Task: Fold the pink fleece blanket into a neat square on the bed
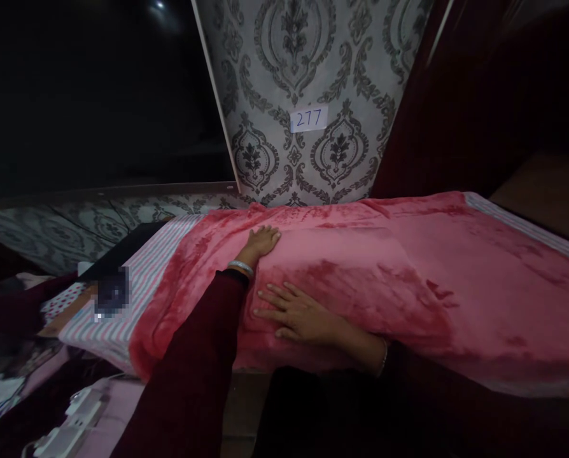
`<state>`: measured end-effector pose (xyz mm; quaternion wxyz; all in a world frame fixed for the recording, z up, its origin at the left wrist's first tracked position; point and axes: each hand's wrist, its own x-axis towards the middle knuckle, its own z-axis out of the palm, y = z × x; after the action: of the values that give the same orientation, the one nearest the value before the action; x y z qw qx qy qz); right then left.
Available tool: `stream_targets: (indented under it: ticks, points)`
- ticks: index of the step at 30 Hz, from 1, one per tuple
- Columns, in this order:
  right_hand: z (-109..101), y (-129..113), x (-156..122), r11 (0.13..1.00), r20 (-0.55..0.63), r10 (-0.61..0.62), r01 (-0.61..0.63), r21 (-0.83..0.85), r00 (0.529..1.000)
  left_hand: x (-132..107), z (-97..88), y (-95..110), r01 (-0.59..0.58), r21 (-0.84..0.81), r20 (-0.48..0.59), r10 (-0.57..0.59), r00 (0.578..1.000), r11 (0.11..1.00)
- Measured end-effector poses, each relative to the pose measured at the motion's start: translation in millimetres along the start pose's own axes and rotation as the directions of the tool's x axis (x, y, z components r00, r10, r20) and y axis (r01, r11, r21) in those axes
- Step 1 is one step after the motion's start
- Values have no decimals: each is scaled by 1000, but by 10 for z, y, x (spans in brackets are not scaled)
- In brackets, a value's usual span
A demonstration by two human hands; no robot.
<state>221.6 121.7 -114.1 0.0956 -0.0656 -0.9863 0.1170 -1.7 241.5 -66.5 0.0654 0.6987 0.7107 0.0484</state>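
A: What is being handled, and where is it?

B: A pink fleece blanket (384, 273) is spread across a bed. It is laid over a striped sheet (146, 273), which is left uncovered along the left side. The left hand (263, 243) is laid open on the blanket near its far edge, with a silver bangle (240, 267) worn at the wrist. The right hand (296, 315) is pressed flat just nearer, fingers splayed and pointed left. Nothing is gripped by either hand.

A: How is the smoothing best done?

B: Judged from the darker streaks in the pile, the nap is easily marked – so long, even strokes in one direction would likely be favoured over short rubs. One palm could be kept as an anchor while the other is swept outward, so that the cloth is not dragged off the near edge, where it is already draped over.

A: Are any containers shown?

B: None can be made out. Pale objects (74, 413) are seen at the lower left, but that corner is too dim for them to be named, and no contents can be told. Behind the bed, a label reading 277 (309, 118) is fixed to patterned wallpaper (294, 57).
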Motion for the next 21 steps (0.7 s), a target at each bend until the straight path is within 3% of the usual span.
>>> stream_targets:
  ticks: [3,6,10,13,15,18,21]
  points:
    - [-15,-8,28,1000,-5,1,-1,-9,1000,-154,-110,82,49,36,-97,-46,994,998]
    - [-95,-50,-5,1000,-39,10,-10,-1,999,-486,-160,198,-30,69,-142,40,989,997]
    - [-270,-31,-434,988,-152,146,-151,-20,977,-1134,-51,349,-157,75,-134,166,977,985]
    - [-336,77,-1063,938,-280,299,-335,-90,912,-1551,160,390,-186,63,-134,193,972,981]
    - [-304,153,-1490,874,-366,406,-473,-114,837,-1699,317,382,-159,47,-127,164,978,986]
    - [-164,216,-1924,794,-445,508,-601,-90,737,-1741,494,343,-132,-4,-161,130,978,991]
    - [-11,224,-2065,778,-475,533,-626,-49,700,-1723,578,291,-175,-108,-248,143,958,979]
